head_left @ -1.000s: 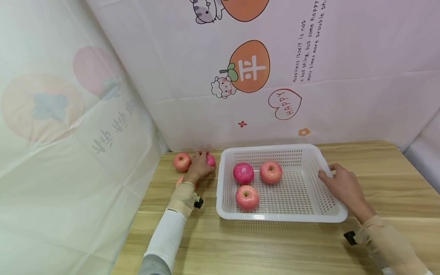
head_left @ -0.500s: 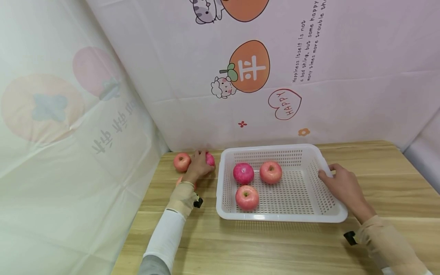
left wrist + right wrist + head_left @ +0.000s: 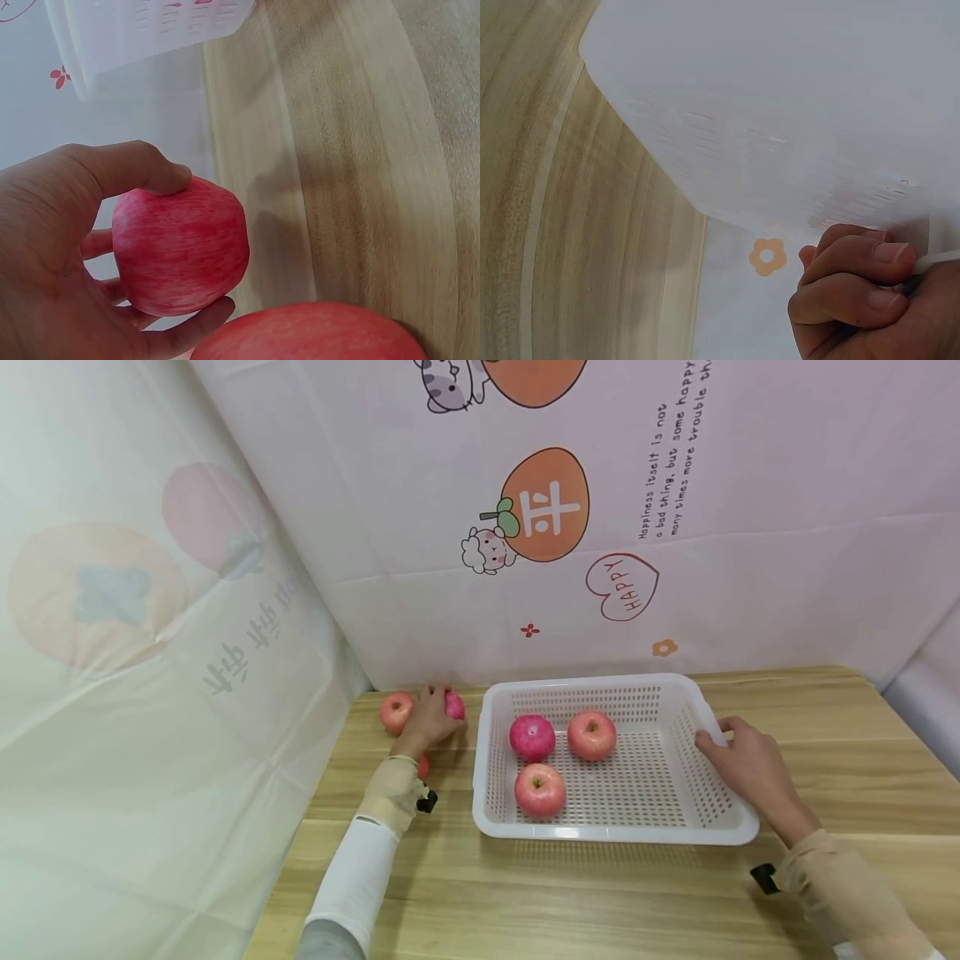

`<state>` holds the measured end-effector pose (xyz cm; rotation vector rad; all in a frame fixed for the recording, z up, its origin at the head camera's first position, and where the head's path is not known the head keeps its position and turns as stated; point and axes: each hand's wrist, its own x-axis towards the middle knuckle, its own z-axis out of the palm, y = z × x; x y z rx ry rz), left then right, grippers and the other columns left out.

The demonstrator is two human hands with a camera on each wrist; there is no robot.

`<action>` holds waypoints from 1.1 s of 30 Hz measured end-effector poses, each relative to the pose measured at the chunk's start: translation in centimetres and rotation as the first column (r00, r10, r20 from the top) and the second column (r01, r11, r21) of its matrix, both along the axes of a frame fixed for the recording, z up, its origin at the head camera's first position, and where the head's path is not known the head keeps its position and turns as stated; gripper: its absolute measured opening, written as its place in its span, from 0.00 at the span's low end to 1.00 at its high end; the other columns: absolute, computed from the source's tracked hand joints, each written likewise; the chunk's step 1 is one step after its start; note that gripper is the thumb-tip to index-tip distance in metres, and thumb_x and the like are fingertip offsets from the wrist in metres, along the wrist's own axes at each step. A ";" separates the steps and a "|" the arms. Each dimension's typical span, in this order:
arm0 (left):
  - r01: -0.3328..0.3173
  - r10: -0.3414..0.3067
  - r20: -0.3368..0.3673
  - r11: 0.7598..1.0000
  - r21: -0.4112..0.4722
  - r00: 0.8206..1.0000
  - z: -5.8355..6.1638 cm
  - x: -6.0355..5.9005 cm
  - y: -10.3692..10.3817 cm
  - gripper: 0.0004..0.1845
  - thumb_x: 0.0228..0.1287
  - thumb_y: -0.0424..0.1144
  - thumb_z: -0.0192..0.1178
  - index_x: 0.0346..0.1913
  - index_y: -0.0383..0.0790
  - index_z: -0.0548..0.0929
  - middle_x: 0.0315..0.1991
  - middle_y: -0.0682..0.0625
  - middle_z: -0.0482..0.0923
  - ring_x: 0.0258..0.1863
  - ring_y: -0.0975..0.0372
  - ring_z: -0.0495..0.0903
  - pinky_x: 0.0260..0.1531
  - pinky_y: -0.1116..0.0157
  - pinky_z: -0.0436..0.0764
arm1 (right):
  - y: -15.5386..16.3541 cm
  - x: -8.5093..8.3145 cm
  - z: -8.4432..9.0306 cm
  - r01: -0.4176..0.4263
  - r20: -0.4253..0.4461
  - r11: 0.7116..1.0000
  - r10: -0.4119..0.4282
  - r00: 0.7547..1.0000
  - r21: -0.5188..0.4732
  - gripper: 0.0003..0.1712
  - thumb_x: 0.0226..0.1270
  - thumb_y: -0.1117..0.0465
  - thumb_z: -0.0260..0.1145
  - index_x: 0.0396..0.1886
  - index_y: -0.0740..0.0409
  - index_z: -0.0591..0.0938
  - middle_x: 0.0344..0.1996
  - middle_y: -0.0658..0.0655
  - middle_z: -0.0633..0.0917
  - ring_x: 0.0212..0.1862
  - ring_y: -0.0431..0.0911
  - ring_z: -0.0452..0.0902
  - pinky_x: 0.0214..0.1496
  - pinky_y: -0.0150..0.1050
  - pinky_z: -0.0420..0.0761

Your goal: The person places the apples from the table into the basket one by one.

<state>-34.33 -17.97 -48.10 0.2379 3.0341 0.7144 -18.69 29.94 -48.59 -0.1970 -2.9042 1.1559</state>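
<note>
One deep-pink apple (image 3: 454, 705) in the person's left hand (image 3: 429, 722), thumb on one side, fingers curled round the other. It sits near the back edge of the table (image 3: 600, 902), toward the back-left corner, between the white basket and a second apple. Whether its underside touches the wood, I cannot tell.

That second apple, a pale red one (image 3: 396, 712), rests just left of the hand, closest to the back-left corner. A half-hidden apple (image 3: 423, 766) shows beside the left wrist, nearer the left edge than the basket.

White basket (image 3: 615, 835), slotted plastic, stands along the back half of the table, well in from the left edge. Right hand (image 3: 750, 764) grasps its right rim, fingers bent around it.

Three fruits in the basket, all toward its left end: a magenta apple (image 3: 532, 737) near the back-left corner, a light red apple (image 3: 592, 735) just right of it, a yellowish-red apple (image 3: 540, 791) nearer the front-left corner.

Both wrists in beige wraps, each with a small black piece. Behind the back edge hangs a pale printed cloth (image 3: 750, 593): orange fruit drawing (image 3: 545, 504), "HAPPY" heart (image 3: 622, 587). Another pale sheet (image 3: 112, 735) hangs along the left.
</note>
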 end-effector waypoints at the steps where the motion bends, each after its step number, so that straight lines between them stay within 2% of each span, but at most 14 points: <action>1: 0.002 -0.002 0.004 1.000 0.007 1.000 -0.1 -0.1 -0.1 0.43 0.55 0.45 0.76 0.72 0.36 0.70 0.69 0.33 0.66 0.68 0.41 0.69 0.67 0.42 0.77 | 0.0 0.0 0.0 0.000 0.000 1.000 0.000 1.000 -0.001 0.39 0.83 0.46 0.54 0.67 0.83 0.67 0.43 0.79 0.86 0.29 0.50 0.87 0.25 0.43 0.85; 6: 0.008 -0.008 0.016 1.000 0.019 1.000 0.0 0.1 -0.2 0.44 0.58 0.44 0.76 0.74 0.36 0.68 0.71 0.32 0.65 0.68 0.41 0.71 0.67 0.42 0.78 | 0.0 0.0 -0.1 0.001 0.001 1.000 -0.001 1.000 0.001 0.40 0.83 0.46 0.54 0.68 0.83 0.67 0.43 0.80 0.86 0.29 0.50 0.87 0.25 0.43 0.85; 8: 0.006 -0.007 0.035 0.999 0.033 0.999 0.7 0.6 0.1 0.43 0.60 0.42 0.76 0.75 0.36 0.67 0.72 0.33 0.63 0.70 0.40 0.70 0.69 0.42 0.76 | 0.1 0.0 -0.1 0.003 0.000 1.000 -0.003 1.000 0.003 0.40 0.83 0.46 0.54 0.68 0.83 0.67 0.43 0.80 0.86 0.29 0.50 0.87 0.25 0.43 0.85; 12: 0.014 -0.014 0.036 1.000 0.021 0.999 1.2 1.1 0.2 0.43 0.62 0.43 0.76 0.76 0.37 0.66 0.73 0.34 0.63 0.70 0.42 0.70 0.70 0.44 0.76 | 0.0 0.0 -0.1 0.006 -0.004 1.000 -0.006 1.000 0.007 0.39 0.83 0.46 0.54 0.67 0.82 0.68 0.43 0.79 0.86 0.29 0.49 0.87 0.25 0.42 0.85; 18: 0.025 -0.024 0.019 1.000 -0.012 1.000 1.9 1.5 0.4 0.44 0.60 0.45 0.77 0.76 0.39 0.68 0.73 0.35 0.63 0.71 0.44 0.69 0.69 0.46 0.78 | 0.0 -0.1 -0.1 0.006 0.005 1.000 -0.006 1.000 -0.005 0.40 0.83 0.45 0.54 0.68 0.82 0.67 0.43 0.79 0.86 0.29 0.50 0.87 0.25 0.43 0.85; 27: 0.038 -0.038 0.022 0.999 -0.018 0.999 3.3 2.2 0.7 0.44 0.60 0.47 0.76 0.77 0.40 0.68 0.73 0.37 0.63 0.71 0.45 0.68 0.66 0.46 0.80 | 0.0 -0.1 0.0 0.013 0.008 1.000 -0.013 1.000 0.008 0.40 0.83 0.45 0.54 0.68 0.82 0.67 0.44 0.80 0.85 0.30 0.49 0.87 0.26 0.43 0.85; 33: 0.053 -0.053 0.017 0.998 -0.017 0.998 3.8 2.6 0.9 0.45 0.60 0.47 0.76 0.77 0.41 0.68 0.73 0.37 0.64 0.70 0.45 0.69 0.64 0.46 0.81 | 0.0 0.0 0.0 0.014 0.003 1.000 -0.014 1.000 0.002 0.40 0.83 0.45 0.54 0.67 0.82 0.68 0.45 0.81 0.84 0.30 0.50 0.87 0.25 0.43 0.85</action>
